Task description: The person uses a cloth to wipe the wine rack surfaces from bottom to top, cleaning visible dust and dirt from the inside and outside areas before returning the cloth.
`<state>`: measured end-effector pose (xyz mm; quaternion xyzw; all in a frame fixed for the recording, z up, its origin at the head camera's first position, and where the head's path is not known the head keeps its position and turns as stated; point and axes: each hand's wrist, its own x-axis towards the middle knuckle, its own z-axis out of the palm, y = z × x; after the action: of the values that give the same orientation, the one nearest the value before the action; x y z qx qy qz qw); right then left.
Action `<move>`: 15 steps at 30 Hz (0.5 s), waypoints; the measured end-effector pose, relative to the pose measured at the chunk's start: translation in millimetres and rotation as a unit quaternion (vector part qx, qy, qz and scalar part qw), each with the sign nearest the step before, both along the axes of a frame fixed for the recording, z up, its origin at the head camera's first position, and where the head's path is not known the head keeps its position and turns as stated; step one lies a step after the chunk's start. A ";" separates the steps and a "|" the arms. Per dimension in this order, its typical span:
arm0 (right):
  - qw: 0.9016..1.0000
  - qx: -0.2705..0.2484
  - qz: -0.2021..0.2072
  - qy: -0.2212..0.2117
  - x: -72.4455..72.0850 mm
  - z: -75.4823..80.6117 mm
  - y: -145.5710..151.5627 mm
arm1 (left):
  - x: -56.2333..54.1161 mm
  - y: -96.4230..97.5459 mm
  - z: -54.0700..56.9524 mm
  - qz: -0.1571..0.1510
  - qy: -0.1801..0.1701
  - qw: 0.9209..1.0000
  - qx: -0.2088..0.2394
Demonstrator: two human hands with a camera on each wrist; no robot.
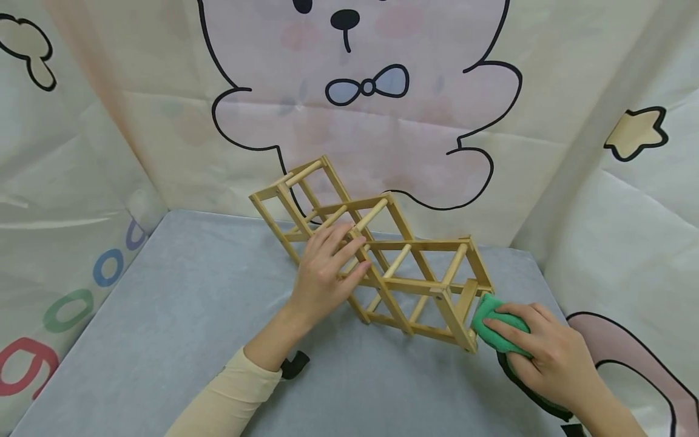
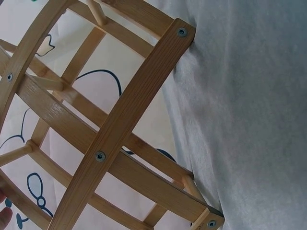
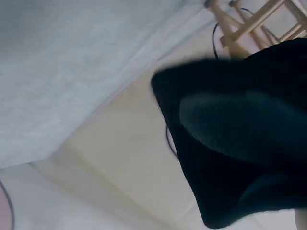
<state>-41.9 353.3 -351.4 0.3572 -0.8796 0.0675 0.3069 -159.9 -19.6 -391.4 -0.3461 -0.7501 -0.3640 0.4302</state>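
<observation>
A lattice rack of pale wooden slats and round dowels [image 1: 404,284] stands tilted on the table, its left end raised toward the back. My left hand [image 1: 322,276] grips it near the middle, fingers over the upper bars. The left wrist view shows the slats [image 2: 120,117] close up, with screws at their joints. In my right hand [image 1: 554,352] is a bunched green cloth [image 1: 499,325], held against the rack's lower right end. Dark fabric [image 3: 192,143] fills much of the right wrist view and hides the fingers; a corner of the rack [image 3: 256,20] shows beyond.
A grey-blue cloth [image 1: 180,328] covers the table. Behind it hangs a pale backdrop [image 1: 557,121] with a cartoon bear, and printed sheets close in both sides. A black strap piece [image 1: 295,365] shows beside my left forearm.
</observation>
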 end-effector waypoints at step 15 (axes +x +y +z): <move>0.998 -0.012 -0.049 0.024 -29.7 -6.1 29.5 | -2.1 0.6 28.6 0.040 0.001 0.998 -0.055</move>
<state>-71.7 382.9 -357.5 0.3118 -0.8874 0.0544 0.3352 -162.0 -19.0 -362.8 -0.3392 -0.7820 -0.3045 0.4251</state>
